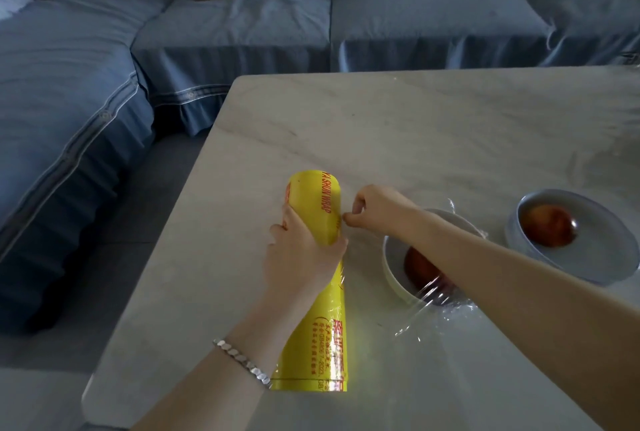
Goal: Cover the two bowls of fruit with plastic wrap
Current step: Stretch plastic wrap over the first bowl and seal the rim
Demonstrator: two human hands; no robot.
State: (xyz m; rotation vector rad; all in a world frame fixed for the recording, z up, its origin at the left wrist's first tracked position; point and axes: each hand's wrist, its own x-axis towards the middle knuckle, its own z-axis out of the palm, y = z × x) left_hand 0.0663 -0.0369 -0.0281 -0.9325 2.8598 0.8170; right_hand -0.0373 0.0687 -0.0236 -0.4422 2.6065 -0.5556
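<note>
A long yellow roll of plastic wrap lies on the marble table. My left hand grips the roll around its middle. My right hand pinches the film's edge right beside the roll's far half. A sheet of clear film stretches from the roll over the nearer white bowl, which holds a red fruit. My right forearm crosses above that bowl and hides part of it. A second grey bowl with another red fruit sits further right.
A blue sofa with cushions wraps around the table's far and left sides. The table's left corner is rounded and close to my left arm. Floor shows between the sofa and the table.
</note>
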